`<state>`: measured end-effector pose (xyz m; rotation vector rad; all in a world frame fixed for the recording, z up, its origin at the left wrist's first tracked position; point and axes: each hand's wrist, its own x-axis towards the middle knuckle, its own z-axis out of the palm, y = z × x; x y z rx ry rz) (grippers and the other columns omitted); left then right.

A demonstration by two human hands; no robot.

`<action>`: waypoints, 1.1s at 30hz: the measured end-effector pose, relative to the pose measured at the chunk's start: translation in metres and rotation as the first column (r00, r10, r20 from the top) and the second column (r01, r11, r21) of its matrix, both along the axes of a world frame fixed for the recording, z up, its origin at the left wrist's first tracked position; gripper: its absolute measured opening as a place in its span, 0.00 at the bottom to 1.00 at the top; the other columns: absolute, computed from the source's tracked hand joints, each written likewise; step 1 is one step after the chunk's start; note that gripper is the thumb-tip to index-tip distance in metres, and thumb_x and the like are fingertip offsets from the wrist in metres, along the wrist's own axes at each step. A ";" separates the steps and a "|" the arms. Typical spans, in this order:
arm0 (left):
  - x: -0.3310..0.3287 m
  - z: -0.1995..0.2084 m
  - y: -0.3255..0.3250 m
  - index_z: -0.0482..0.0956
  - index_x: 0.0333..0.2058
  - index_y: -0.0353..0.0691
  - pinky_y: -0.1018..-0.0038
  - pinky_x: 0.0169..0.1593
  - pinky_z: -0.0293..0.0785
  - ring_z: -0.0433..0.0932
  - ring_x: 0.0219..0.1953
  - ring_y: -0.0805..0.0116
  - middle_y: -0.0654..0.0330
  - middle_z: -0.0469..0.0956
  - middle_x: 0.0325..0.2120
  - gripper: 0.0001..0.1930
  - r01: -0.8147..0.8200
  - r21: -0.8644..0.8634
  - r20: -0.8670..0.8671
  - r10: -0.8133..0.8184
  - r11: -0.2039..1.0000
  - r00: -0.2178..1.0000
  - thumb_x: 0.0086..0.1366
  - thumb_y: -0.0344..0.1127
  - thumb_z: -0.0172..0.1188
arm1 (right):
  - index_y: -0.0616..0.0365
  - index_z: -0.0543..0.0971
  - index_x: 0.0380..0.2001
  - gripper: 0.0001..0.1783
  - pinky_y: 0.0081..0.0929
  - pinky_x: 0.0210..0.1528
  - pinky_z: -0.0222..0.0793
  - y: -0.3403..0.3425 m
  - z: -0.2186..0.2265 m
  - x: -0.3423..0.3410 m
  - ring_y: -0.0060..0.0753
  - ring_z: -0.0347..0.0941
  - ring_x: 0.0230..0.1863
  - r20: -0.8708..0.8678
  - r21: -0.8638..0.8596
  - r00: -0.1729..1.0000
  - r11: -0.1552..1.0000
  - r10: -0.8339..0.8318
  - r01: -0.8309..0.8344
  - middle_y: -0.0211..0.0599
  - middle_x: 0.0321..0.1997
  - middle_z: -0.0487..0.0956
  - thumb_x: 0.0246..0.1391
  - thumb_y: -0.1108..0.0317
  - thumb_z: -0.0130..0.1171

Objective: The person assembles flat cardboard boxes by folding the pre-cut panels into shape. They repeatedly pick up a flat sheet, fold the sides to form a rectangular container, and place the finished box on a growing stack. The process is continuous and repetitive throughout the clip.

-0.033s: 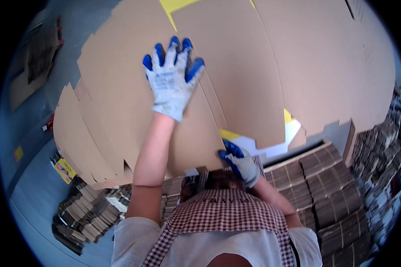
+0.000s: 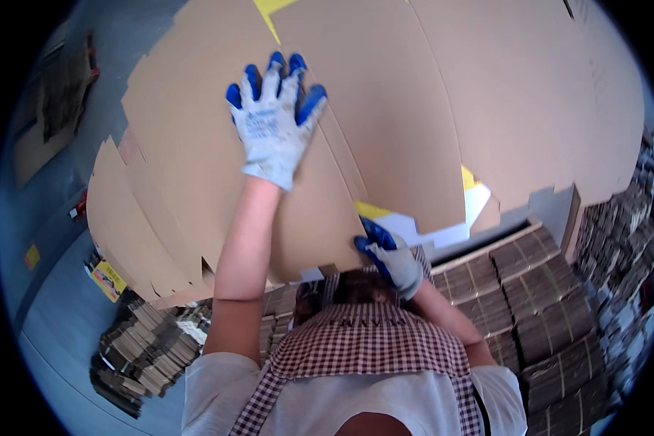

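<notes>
A large flat brown cardboard sheet (image 2: pixel 189 145) with creases and cut flaps lies before me. My left hand (image 2: pixel 272 123), in a white glove with blue-coated fingertips, rests on it palm down with fingers spread, just left of a long seam. Lower down, my right hand (image 2: pixel 392 258), gloved alike, is closed at the sheet's near edge, thumb and fingers seeming to pinch it; the fingertips are partly hidden. Just beyond that hand, yellow and white printed pieces (image 2: pixel 396 224) show through a gap between the flaps. Another yellow strip (image 2: pixel 272 14) shows at the far end.
Tied bundles of flat cardboard (image 2: pixel 538 298) are stacked at the right, near my body. More cardboard piles (image 2: pixel 149 341) stand on the floor at the lower left. A yellow printed sign (image 2: pixel 109 280) is by the left edge of the sheet. Further cardboard (image 2: pixel 62 109) leans at the far left.
The cardboard and my left hand appear slightly higher and further left in the picture. Both hands keep the same pose.
</notes>
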<state>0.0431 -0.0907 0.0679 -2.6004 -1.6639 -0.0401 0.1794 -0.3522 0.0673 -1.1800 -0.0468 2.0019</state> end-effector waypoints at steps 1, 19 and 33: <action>0.000 -0.003 0.001 0.71 0.61 0.55 0.54 0.64 0.53 0.63 0.63 0.50 0.59 0.67 0.63 0.30 -0.006 0.000 0.002 0.006 1.000 1.000 0.62 0.57 0.57 | 0.63 0.63 0.66 0.28 0.18 0.57 0.65 -0.001 -0.004 -0.004 0.20 0.70 0.52 0.027 0.043 0.999 0.999 -0.020 0.019 0.34 0.57 0.74 0.65 0.70 0.52; 0.012 0.008 0.001 0.61 0.66 0.41 0.61 0.69 0.55 0.56 0.68 0.51 0.49 0.58 0.67 0.51 0.011 -0.168 -0.164 -0.039 0.986 0.986 0.53 0.72 0.59 | 0.59 0.64 0.65 0.35 0.40 0.39 0.73 -0.041 0.003 -0.014 0.52 0.77 0.33 0.781 0.396 0.620 0.828 -0.076 -0.397 0.52 0.35 0.79 0.56 0.62 0.60; 0.009 -0.003 -0.003 0.60 0.67 0.41 0.61 0.70 0.53 0.55 0.69 0.49 0.49 0.55 0.68 0.53 0.008 -0.134 -0.129 -0.026 0.991 0.991 0.51 0.74 0.60 | 0.54 0.63 0.66 0.33 0.40 0.47 0.73 -0.035 -0.004 -0.012 0.53 0.76 0.44 0.820 0.365 0.571 0.783 -0.014 -0.504 0.52 0.48 0.78 0.60 0.56 0.56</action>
